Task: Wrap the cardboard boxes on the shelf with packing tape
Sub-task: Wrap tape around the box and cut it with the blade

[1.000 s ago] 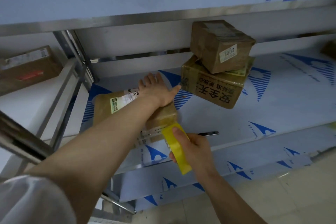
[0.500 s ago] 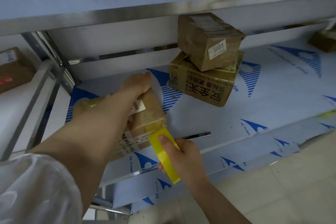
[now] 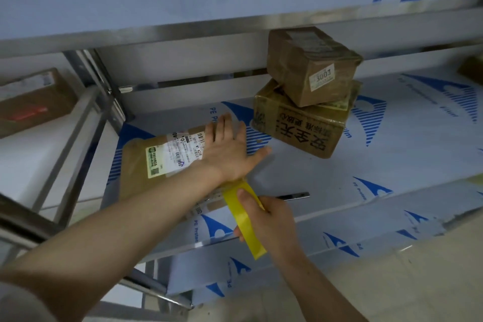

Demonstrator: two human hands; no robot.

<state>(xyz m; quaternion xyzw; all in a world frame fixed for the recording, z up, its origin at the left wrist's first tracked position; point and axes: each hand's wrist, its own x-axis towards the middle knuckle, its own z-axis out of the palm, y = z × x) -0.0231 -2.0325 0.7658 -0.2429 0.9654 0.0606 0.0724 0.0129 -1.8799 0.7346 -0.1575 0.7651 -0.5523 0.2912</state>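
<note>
Head view, items by size.

Shelf: film-covered steel, carries three cardboard boxes.

Flat box: at the front left of the shelf, near edge reaching the front edge, shipping label up. Wrap apparently in progress; a yellow strip runs from its front right corner, under the wrist, to the roll.

Printed box: toward the shelf's back edge, mid-span. Glossy faces suggest tape already on it.

Small box: stacked on the printed box, labelled 3003; looks likewise taped.

Left hand: fingers straight, palm pressed flat on the flat box's right end, thumb splayed over the bare shelf.

Right hand: just off the shelf's front edge, fingers curled round the roll, thumb on its outer face.

Tape roll: yellow, in the right hand.
</note>
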